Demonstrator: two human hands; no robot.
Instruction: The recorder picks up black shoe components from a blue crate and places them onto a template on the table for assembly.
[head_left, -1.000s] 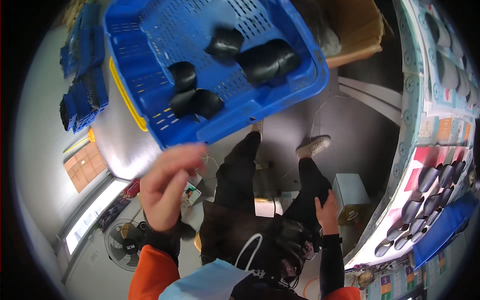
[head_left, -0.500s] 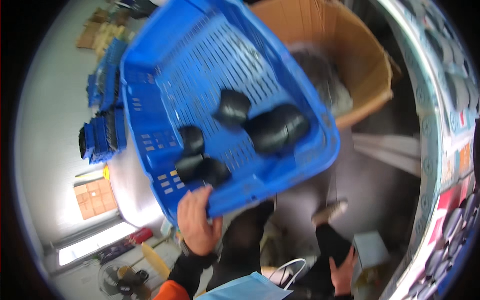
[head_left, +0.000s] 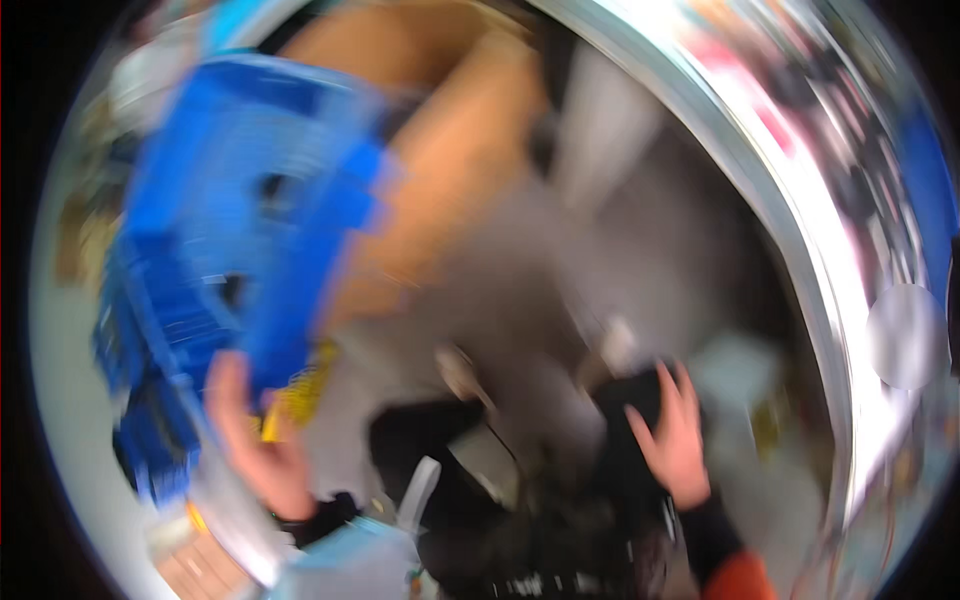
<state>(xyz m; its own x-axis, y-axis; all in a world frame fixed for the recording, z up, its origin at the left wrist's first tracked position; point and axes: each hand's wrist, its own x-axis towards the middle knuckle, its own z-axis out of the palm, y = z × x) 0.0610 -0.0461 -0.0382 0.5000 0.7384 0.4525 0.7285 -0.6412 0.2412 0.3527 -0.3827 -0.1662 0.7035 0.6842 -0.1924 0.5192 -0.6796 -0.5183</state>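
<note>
A blue slotted plastic basket [head_left: 300, 300] is at the left, badly blurred, with a few small dark pieces [head_left: 232, 290] inside. At its near corner is my left hand [head_left: 262, 450], fingers stretched and apart; whether they still touch the rim is smeared. Low at the right, my right hand [head_left: 672, 440] hovers over my dark-trousered leg, empty, with its fingers spread. A yellow object with dark marks [head_left: 305, 395] shows beside my left hand, its kind unclear. Part of a pale blue face mask [head_left: 350, 560] appears at the lower edge.
A large open cardboard box [head_left: 460, 150] stands beyond the basket. More blue baskets [head_left: 155, 435] are stacked at the far left. Along the right runs a long pale-edged rack or shelf [head_left: 800, 250] with blurred dark items. My feet are on a grey floor [head_left: 520, 270]; a pale box [head_left: 738, 370] sits near the right leg.
The view has swung, so basket and box now appear farther left. My left hand's fingers have loosened from their grip on the rim. My right hand has come up with fingers spread.
</note>
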